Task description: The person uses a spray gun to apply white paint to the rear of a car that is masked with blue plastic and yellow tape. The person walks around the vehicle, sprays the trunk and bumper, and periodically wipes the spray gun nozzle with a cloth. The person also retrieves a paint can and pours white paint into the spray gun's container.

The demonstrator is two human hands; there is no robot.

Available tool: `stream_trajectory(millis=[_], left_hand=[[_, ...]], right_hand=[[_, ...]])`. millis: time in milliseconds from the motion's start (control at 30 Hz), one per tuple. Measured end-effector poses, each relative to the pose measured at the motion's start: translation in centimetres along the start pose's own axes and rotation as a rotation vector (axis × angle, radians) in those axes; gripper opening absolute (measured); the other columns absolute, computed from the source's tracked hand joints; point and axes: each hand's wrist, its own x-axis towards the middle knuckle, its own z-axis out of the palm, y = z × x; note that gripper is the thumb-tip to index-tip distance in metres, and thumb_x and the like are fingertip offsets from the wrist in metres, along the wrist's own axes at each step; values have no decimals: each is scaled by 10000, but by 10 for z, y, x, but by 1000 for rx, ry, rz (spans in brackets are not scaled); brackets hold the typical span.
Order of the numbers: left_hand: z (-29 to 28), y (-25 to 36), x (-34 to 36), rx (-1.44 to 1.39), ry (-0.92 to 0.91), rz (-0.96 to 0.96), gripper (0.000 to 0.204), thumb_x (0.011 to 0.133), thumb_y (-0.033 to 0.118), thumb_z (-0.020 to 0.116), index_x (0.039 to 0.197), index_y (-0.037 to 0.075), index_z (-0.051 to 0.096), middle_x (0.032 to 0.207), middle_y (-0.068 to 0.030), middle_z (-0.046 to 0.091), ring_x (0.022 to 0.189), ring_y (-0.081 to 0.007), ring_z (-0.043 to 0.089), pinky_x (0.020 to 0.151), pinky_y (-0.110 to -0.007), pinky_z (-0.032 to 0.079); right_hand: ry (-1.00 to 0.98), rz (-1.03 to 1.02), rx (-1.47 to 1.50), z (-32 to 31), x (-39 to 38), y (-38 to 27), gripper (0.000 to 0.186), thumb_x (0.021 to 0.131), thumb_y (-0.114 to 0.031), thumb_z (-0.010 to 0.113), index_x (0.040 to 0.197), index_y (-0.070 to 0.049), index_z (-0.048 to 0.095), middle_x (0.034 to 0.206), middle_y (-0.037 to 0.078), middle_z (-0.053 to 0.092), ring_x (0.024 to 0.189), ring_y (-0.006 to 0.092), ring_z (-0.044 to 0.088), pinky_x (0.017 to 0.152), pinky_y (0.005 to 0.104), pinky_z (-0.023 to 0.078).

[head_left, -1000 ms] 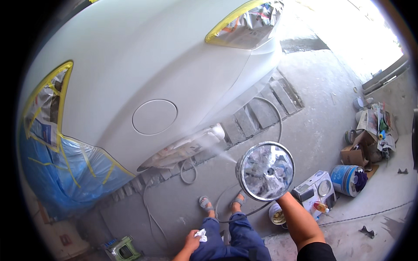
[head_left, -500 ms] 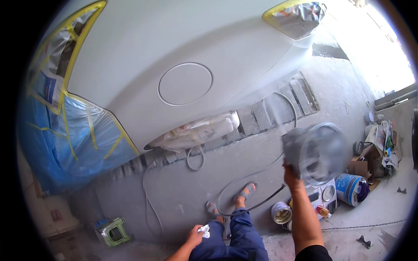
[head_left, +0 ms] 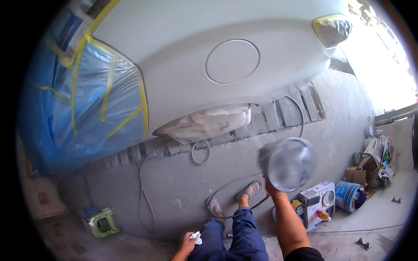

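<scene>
My right hand (head_left: 274, 189) is closed around a spray gun (head_left: 291, 164) with a large round, greyish cup that hides most of the fingers. A dark hose (head_left: 257, 204) runs from below that hand toward my feet. Low by my thigh, my left hand (head_left: 187, 244) pinches a crumpled white tissue (head_left: 196, 237). Ahead stands a pale grey car body (head_left: 187, 48) with a round fuel flap (head_left: 232, 61). Blue plastic sheeting (head_left: 98, 93) edged with yellow tape covers its left part. A masked lamp (head_left: 333, 29) is at the upper right, and a wrapped wheel (head_left: 204, 124) sits under the arch.
A floor grate (head_left: 278, 113) runs beneath the car, with loops of hose (head_left: 201, 152) beside it. On the right stand a white appliance (head_left: 318, 202), a blue-and-white bucket (head_left: 348, 195) and a cardboard box (head_left: 357, 174). A green-framed object (head_left: 103, 222) lies at lower left.
The spray gun has moved left and nearer my feet in the picture. The car has shifted rightward and up in view as my head turned. My left hand still pinches the tissue.
</scene>
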Motion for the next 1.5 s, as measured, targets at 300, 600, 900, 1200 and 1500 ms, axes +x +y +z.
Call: stream_trajectory(millis=[300, 600, 900, 1200, 1500], left_hand=[[-10, -64, -3, -10, 63, 23, 297, 777, 96, 578, 1068, 47, 608, 1004, -154, 661, 953, -282, 639, 825, -358, 489], [-15, -128, 8, -158, 119, 14, 293, 771, 93, 569, 1057, 47, 610, 977, -158, 660, 921, -284, 644, 812, -360, 494], [-34, -114, 10, -93, 103, 35, 266, 764, 88, 595, 1027, 51, 612, 962, -147, 664, 910, -282, 646, 802, -359, 499], [-60, -72, 13, -34, 106, 62, 252, 767, 82, 613, 1018, 56, 616, 963, -141, 669, 905, -268, 647, 792, -361, 499], [-55, -60, 11, -52, 124, 44, 276, 769, 15, 594, 1045, 26, 584, 994, -109, 637, 917, -205, 609, 826, -327, 480]], right_hand=[[364, 221, 107, -1, 0, -26, 168, 873, -135, 570, 988, -36, 499, 789, 63, 592, 550, 117, 546, 507, 259, 456], [-200, -77, 127, 133, -27, -135, 384, 718, -28, 629, 1080, -34, 498, 976, 188, 536, 855, 380, 570, 701, 428, 485], [-384, 259, 720, 92, -52, -115, 412, 749, -136, 653, 1118, -39, 497, 1038, 141, 533, 909, 316, 571, 797, 382, 470], [486, 326, 426, -44, -17, -143, 140, 860, -74, 622, 956, -46, 524, 710, 48, 561, 585, 118, 554, 498, 261, 443], [-265, -176, -111, 19, -46, -173, 119, 816, -100, 599, 928, -88, 633, 831, 91, 643, 820, 219, 615, 717, 356, 486]])
